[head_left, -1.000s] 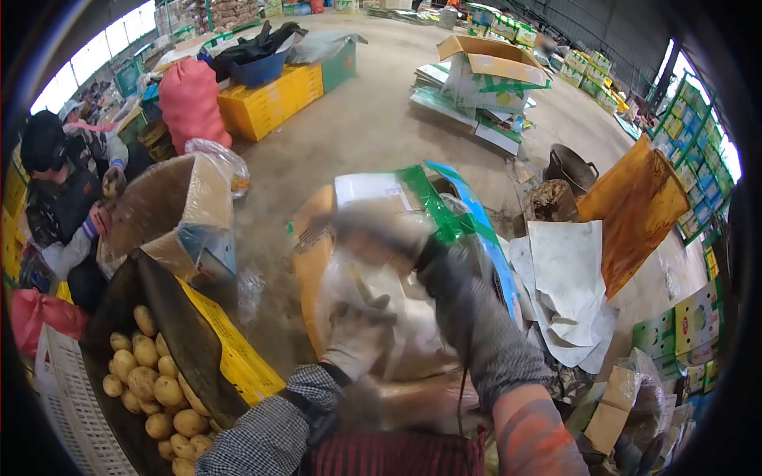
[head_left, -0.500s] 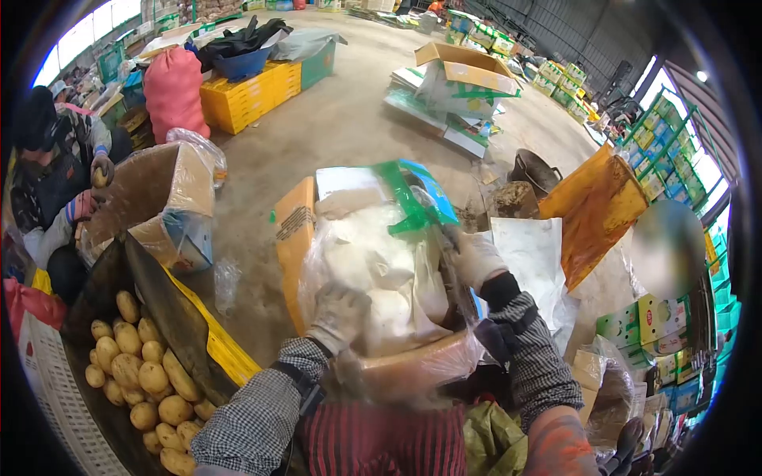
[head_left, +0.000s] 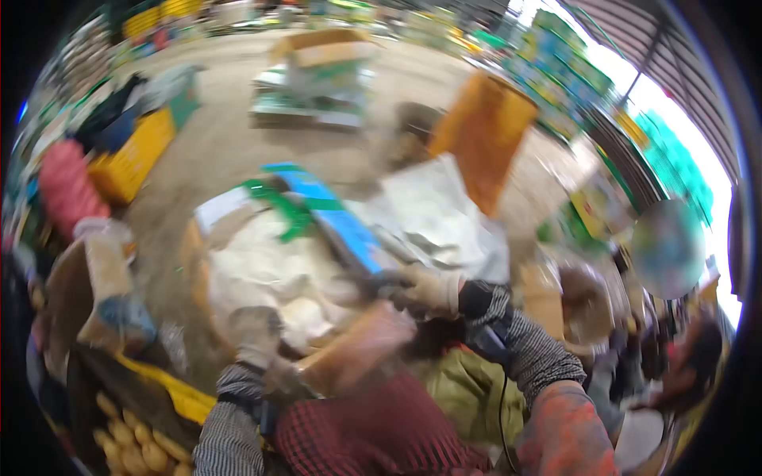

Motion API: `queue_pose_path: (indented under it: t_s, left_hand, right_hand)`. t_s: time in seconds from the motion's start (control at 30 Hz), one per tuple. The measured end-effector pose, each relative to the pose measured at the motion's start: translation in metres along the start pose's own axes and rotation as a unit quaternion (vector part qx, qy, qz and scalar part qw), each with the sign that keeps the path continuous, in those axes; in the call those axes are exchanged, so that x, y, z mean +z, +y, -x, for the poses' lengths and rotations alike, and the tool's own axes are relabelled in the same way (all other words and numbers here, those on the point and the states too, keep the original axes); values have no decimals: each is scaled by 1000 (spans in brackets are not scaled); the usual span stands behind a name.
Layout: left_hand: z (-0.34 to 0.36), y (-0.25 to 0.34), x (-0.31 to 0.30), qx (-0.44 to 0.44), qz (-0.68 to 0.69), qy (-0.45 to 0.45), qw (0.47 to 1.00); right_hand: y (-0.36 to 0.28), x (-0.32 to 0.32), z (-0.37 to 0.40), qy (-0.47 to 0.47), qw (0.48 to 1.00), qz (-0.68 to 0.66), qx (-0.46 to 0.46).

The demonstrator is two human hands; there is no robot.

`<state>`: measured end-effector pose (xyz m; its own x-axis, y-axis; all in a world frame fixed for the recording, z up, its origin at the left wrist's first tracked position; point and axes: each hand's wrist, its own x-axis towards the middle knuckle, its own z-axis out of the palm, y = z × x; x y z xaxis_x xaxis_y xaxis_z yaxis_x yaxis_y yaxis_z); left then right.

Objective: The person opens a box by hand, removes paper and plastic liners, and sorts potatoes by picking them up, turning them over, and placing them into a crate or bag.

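In the middle stands a carton (head_left: 345, 353) with its flaps spread and a clear plastic lining at the near side. White sheeting (head_left: 266, 266) covers its contents, lumpy and creased. My left hand (head_left: 258, 333), in a pale work glove, touches the near left edge of the carton; motion blur smears its fingers. On the right side my gloved right hand (head_left: 421, 289) has its dark fingertips closed at the near end of the blue-edged carton flap (head_left: 337, 218). Green tape (head_left: 290, 214) hangs over the far part of the sheeting.
Potatoes (head_left: 135, 444) lie in a dark-lined container at lower left. An open carton (head_left: 103, 293) stands beyond them. White sheets (head_left: 444, 218) lie right of my carton, before an orange panel (head_left: 488, 135). Another carton (head_left: 325, 67) sits on stacked cardboard ahead.
My view has swung to the right, so the scene sits further left and is blurred. The right flap now lies further outward. The person at far left is hardly visible now.
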<state>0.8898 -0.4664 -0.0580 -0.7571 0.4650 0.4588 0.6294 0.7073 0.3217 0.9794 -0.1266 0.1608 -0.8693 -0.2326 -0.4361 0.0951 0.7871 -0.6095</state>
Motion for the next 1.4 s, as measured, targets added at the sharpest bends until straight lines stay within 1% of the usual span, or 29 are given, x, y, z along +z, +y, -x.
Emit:
queue_pose_path:
  t_s: [0.03,0.07,0.13,0.2,0.27,0.3,0.37,0.4,0.43,0.47,0.5,0.53,0.6,0.63,0.67,0.7,0.77,0.83,0.87,0.9,0.97,1.0,1.03,1.07,1.13,1.17,1.23,1.3,1.4]
  left_hand:
    - [-2,0,5,5,-3,12,1000]
    - [-1,2,6,5,1,14,1000]
    - [-7,12,-9,-5,-13,11,1000]
    - [-3,9,-8,-27,-38,-6,999]
    - [0,3,-3,-41,-54,-10,998]
    - [5,-2,2,-23,-85,9,996]
    - [12,-16,16,6,-139,73,988]
    - [19,-41,26,6,-136,67,988]
    - [21,-52,42,8,-128,68,989]
    - [11,-35,35,-47,-92,16,995]
    - [5,-19,17,-98,-57,-42,993]
    - [4,-13,14,-128,-7,-45,991]
    - [10,-6,12,-161,57,-6,985]
    - [17,-1,10,-164,74,37,983]
    - [17,4,4,-163,91,82,979]
    - [12,15,-16,-185,157,51,969]
    - [-8,51,-68,-224,106,11,969]
    - [-28,60,-100,-135,131,96,977]
    - [-34,60,-116,-96,142,140,975]
    - [-39,61,-129,-59,151,183,970]
    - [-48,72,-147,11,170,258,951]
    - [-56,105,-153,34,172,273,946]
    - [-63,142,-158,50,175,267,946]
    - [-66,196,-163,80,178,246,950]
    - [-63,309,-172,168,168,191,952]
    - [-58,363,-173,226,151,155,950]
    - [-41,421,-173,330,115,100,932]
    - [-30,419,-165,396,113,70,909]
    - [-18,374,-158,378,155,107,906]
  right_hand:
    - [11,23,35,24,988,-138,63]
    - [55,56,58,77,973,-218,16]
    - [154,128,100,164,894,-418,10]
    - [190,173,154,209,773,-577,160]
    - [241,216,196,283,776,-524,208]
    - [255,225,211,288,818,-427,258]
    - [279,227,235,263,880,-160,363]
    - [291,212,246,241,881,17,407]
    - [331,217,255,318,881,128,328]
    - [366,214,252,380,885,-33,268]
    - [361,192,250,396,867,-184,241]
    - [350,166,247,413,822,-328,215]
    - [306,119,244,413,843,-292,182]
    - [311,112,242,423,890,-114,131]
    - [326,111,235,429,892,11,143]
    - [338,113,227,422,886,23,193]
    - [360,124,221,392,876,20,280]
    - [389,157,214,333,882,26,331]
    - [397,171,208,327,891,37,313]
    - [386,174,203,343,900,43,264]
    - [286,151,203,406,908,8,103]
    - [230,134,197,383,922,-16,57]
    - [172,120,195,391,919,-41,-36]
    - [136,118,178,384,895,-151,-173]
    - [66,115,150,408,874,-25,-262]
    - [53,127,124,459,832,9,-310]
    - [52,144,111,464,837,-22,-290]
    - [68,149,112,433,866,-95,-230]
    - [119,124,126,423,884,-160,-121]
